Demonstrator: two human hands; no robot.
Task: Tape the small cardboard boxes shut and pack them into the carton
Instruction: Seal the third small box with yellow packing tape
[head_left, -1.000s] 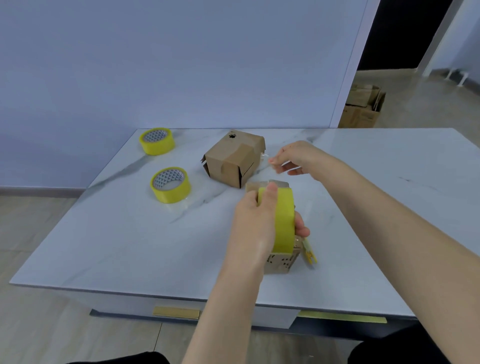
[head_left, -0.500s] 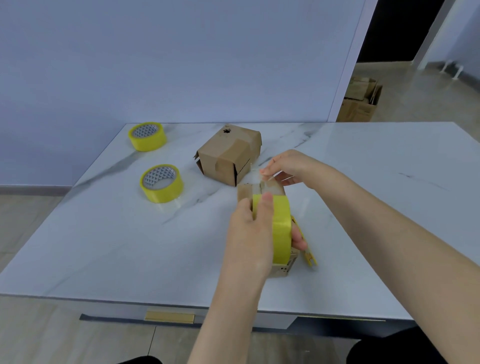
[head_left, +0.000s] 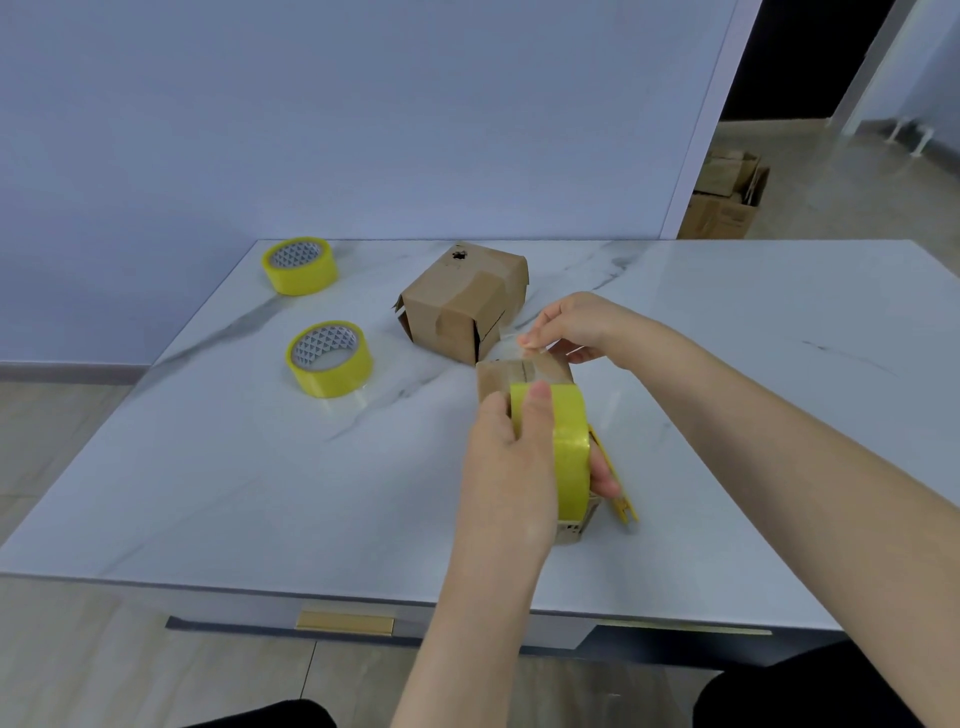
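A small cardboard box (head_left: 522, 375) stands on the white marble table (head_left: 208, 467), mostly hidden under my hands. My left hand (head_left: 506, 462) grips a yellow tape roll (head_left: 569, 447) held upright on top of the box. My right hand (head_left: 569, 325) pinches the clear tape end (head_left: 511, 340) at the box's far edge, the strip stretched over the top. A second, larger cardboard box (head_left: 462, 306) with brown tape on it sits just behind.
Two more yellow tape rolls lie at the left, one near (head_left: 330, 358) and one far (head_left: 300, 266). A yellow cutter (head_left: 615, 483) lies to the right of the small box. Open cartons (head_left: 727, 197) stand on the floor beyond the table's back right.
My right hand has drawn the tape end back toward me and down onto the far edge of the small box. The left hand holds the roll in place.
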